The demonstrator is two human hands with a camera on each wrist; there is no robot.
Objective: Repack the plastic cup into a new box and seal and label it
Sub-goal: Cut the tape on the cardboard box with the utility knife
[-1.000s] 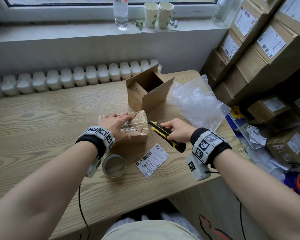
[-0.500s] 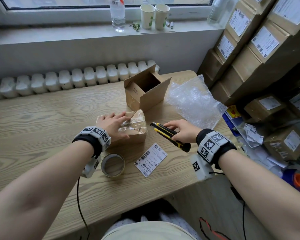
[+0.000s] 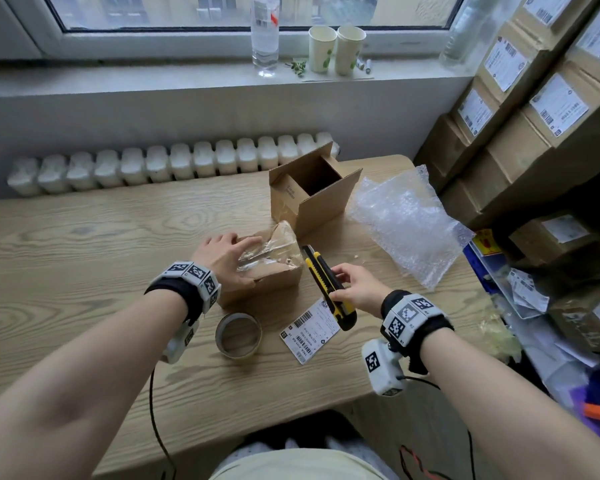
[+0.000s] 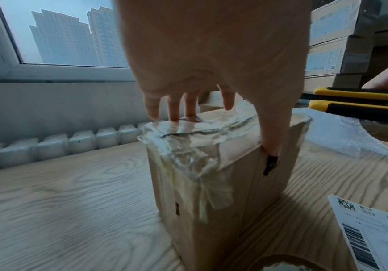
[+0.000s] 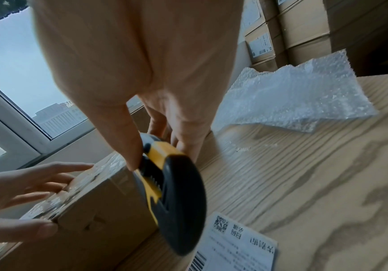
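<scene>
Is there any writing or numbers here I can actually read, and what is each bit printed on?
No text reads clearly enough to quote.
Shipping label on the table: barcode, QR code and printed characters, too blurred.
Open box, inner flap: small print, too small.
Stacked boxes at the right: white labels with barcodes, unreadable.
Water bottle on the sill: label blurred.
Wrist bands: black-and-white square markers, no words.

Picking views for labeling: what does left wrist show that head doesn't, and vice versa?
Left wrist only: the taped box's near face close up, with small dark tears and tape wrinkles, and towers outside the window.
Head only: the open empty box, tape roll, paper cups, both wrists.
Both: left hand resting on the taped box, yellow-black utility knife in the right hand's grip, shipping label, bubble wrap.
</scene>
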